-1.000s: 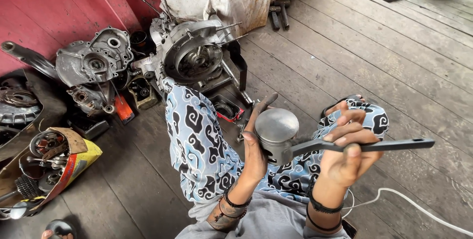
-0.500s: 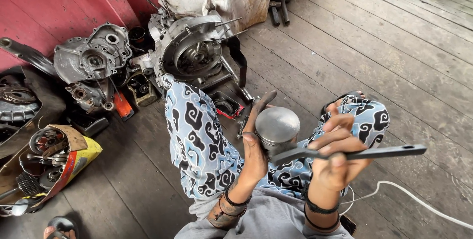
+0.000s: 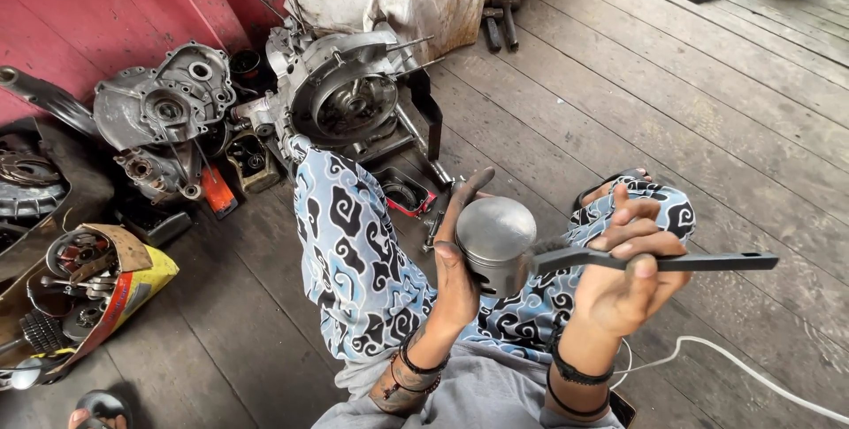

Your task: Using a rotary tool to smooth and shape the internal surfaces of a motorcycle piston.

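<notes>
My left hand [image 3: 455,256] grips a grey metal piston [image 3: 493,236] from its left side, crown facing up at me. My right hand [image 3: 626,270] holds a dark, flat-handled brush [image 3: 659,261] with its bristled end against the piston's right side and the handle pointing right. Both hands are raised over my lap, above my legs in blue and white patterned trousers [image 3: 354,252].
An opened engine case [image 3: 340,97] stands on the wooden plank floor ahead. A separate engine cover [image 3: 159,111] lies to its left by the red wall. A yellow container of parts [image 3: 84,279] sits at left. A white cable [image 3: 734,367] runs at lower right.
The brush end has moved in against the piston's side and my hands have shifted slightly lower in view. My grip on both things is the same.
</notes>
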